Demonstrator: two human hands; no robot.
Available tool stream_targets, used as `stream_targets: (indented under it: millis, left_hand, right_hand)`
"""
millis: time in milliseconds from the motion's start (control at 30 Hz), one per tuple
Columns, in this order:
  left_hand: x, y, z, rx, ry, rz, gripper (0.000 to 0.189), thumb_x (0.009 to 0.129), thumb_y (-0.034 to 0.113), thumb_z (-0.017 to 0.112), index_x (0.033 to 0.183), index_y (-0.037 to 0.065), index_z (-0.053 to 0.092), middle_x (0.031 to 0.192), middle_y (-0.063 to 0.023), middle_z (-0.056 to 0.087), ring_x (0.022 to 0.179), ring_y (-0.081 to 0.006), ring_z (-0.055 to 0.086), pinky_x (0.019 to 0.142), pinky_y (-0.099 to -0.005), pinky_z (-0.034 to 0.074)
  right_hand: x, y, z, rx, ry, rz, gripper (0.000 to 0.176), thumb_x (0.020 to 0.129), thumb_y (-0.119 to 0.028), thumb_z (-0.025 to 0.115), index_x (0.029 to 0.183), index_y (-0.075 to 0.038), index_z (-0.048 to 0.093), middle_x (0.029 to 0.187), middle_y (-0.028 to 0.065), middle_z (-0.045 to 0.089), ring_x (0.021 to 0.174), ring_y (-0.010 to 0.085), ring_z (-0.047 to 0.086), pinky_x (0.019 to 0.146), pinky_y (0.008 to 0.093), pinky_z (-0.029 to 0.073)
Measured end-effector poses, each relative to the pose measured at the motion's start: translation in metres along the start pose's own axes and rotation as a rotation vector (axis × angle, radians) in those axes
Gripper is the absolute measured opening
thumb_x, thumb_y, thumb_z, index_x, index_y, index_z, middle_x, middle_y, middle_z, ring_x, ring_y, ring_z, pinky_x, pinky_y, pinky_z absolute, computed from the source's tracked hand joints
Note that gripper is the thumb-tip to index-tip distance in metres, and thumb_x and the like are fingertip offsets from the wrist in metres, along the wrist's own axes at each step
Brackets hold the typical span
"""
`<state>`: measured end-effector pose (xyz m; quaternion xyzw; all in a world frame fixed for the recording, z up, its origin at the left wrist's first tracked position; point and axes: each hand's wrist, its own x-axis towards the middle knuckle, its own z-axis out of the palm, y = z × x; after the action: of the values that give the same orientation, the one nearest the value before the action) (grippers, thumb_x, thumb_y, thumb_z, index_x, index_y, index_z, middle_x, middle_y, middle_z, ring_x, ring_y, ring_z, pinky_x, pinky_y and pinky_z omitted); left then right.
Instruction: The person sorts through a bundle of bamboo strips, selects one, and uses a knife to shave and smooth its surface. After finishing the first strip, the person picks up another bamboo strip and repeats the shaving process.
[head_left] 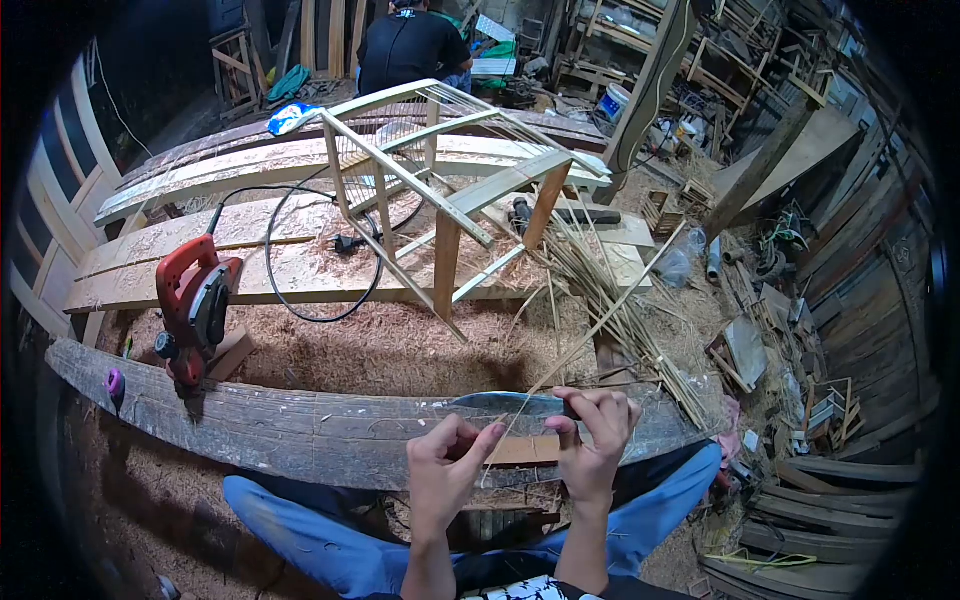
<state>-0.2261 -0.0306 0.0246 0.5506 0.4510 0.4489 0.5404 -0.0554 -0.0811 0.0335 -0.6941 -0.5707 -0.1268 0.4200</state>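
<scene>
My right hand (595, 440) is closed round the handle end of a knife (487, 402), its broad blade pointing left over the plank. My left hand (445, 475) pinches a long, thin bamboo strip (622, 300) near its lower end, between thumb and fingers. The strip slants up to the right and crosses the blade close to my right hand. Both hands are above the near edge of a worn wooden plank (330, 425), over my lap. A flat brown wood piece (525, 451) lies just behind and between them.
A bundle of thin strips (655, 365) leans at the plank's right. A red electric planer (190, 300) stands at left, its black cable (268, 255) looping over shavings-covered boards (130, 262). A slatted wooden frame (447, 215) rests beyond. Another person (408, 52) sits at the back.
</scene>
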Motion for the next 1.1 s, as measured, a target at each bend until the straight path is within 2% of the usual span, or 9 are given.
stream_targets:
  millis: [233,367,433,467,533,633,767,967,1100]
  left_hand:
    - [0.004,0.001,-0.026,0.060,0.012,-0.060,0.031,0.090,0.012,0.079,0.070,0.002,0.058,0.063,0.0051,0.057,0.060,0.0005,0.045,0.051,-0.0195,0.032]
    - [0.006,-0.013,-0.027,0.037,-0.024,-0.054,0.026,0.091,0.012,0.077,0.074,0.000,0.062,0.064,0.0043,0.060,0.060,-0.0001,0.049,0.053,-0.0198,0.036]
    - [0.006,-0.006,-0.029,0.166,-0.068,-0.006,0.016,0.094,0.012,0.074,0.087,-0.001,0.069,0.068,0.0024,0.064,0.063,-0.0013,0.053,0.056,-0.0204,0.040]
    - [0.006,-0.007,-0.028,0.167,-0.069,-0.006,0.016,0.094,0.012,0.074,0.087,-0.001,0.069,0.068,0.0024,0.064,0.063,-0.0013,0.053,0.056,-0.0204,0.040]
    - [0.007,-0.007,-0.028,0.111,-0.108,0.077,0.017,0.097,0.014,0.070,0.104,-0.002,0.071,0.072,0.0011,0.067,0.066,-0.0028,0.056,0.057,-0.0222,0.042]
    - [0.004,-0.005,-0.024,0.060,-0.155,0.082,0.020,0.100,0.013,0.065,0.111,-0.002,0.069,0.074,-0.0004,0.067,0.067,-0.0041,0.058,0.060,-0.0229,0.045]
    - [0.003,-0.004,-0.025,0.013,-0.245,0.018,0.019,0.099,0.010,0.065,0.115,0.000,0.069,0.070,-0.0043,0.066,0.065,-0.0055,0.059,0.060,-0.0238,0.047]
    - [-0.001,0.004,-0.010,-0.002,-0.254,0.119,0.025,0.099,0.004,0.061,0.123,0.000,0.065,0.073,-0.0044,0.067,0.065,-0.0057,0.059,0.062,-0.0229,0.049]
    - [-0.003,-0.004,-0.003,-0.151,-0.299,0.088,0.022,0.100,0.002,0.058,0.122,-0.002,0.059,0.079,-0.0059,0.068,0.062,-0.0049,0.055,0.057,-0.0204,0.045]
  right_hand:
    - [0.006,0.035,-0.017,-0.145,0.141,0.108,0.030,0.087,-0.037,0.073,0.101,-0.011,0.075,0.079,0.0027,0.056,0.082,0.0237,0.052,0.085,0.0384,0.035]
    - [0.001,0.027,-0.016,-0.132,0.157,0.139,0.028,0.087,-0.036,0.073,0.104,-0.013,0.075,0.080,0.0011,0.057,0.083,0.0226,0.053,0.085,0.0378,0.035]
    - [0.000,0.026,-0.014,-0.126,0.142,0.130,0.028,0.087,-0.035,0.073,0.104,-0.014,0.075,0.081,0.0007,0.057,0.083,0.0222,0.053,0.085,0.0375,0.035]
    - [-0.001,0.026,-0.014,-0.123,0.131,0.121,0.027,0.087,-0.035,0.073,0.104,-0.014,0.075,0.081,0.0002,0.058,0.083,0.0219,0.053,0.085,0.0372,0.035]
    - [-0.003,0.024,-0.012,-0.111,0.125,0.114,0.027,0.087,-0.035,0.073,0.104,-0.014,0.075,0.082,-0.0001,0.058,0.083,0.0215,0.053,0.085,0.0370,0.035]
    - [-0.003,0.019,-0.010,-0.086,0.103,0.105,0.027,0.087,-0.034,0.073,0.104,-0.014,0.075,0.083,-0.0006,0.060,0.084,0.0209,0.053,0.085,0.0367,0.035]
    - [-0.004,0.013,-0.008,-0.051,0.090,0.116,0.028,0.086,-0.036,0.074,0.103,-0.014,0.076,0.082,-0.0012,0.061,0.084,0.0203,0.054,0.086,0.0367,0.035]
    - [-0.007,0.003,-0.002,-0.003,0.015,0.075,0.030,0.083,-0.041,0.074,0.097,-0.015,0.077,0.083,-0.0028,0.062,0.084,0.0194,0.055,0.085,0.0366,0.034]
    - [-0.006,-0.006,0.002,0.033,-0.005,0.040,0.032,0.082,-0.044,0.074,0.097,-0.016,0.078,0.081,-0.0038,0.060,0.084,0.0178,0.054,0.085,0.0364,0.035]
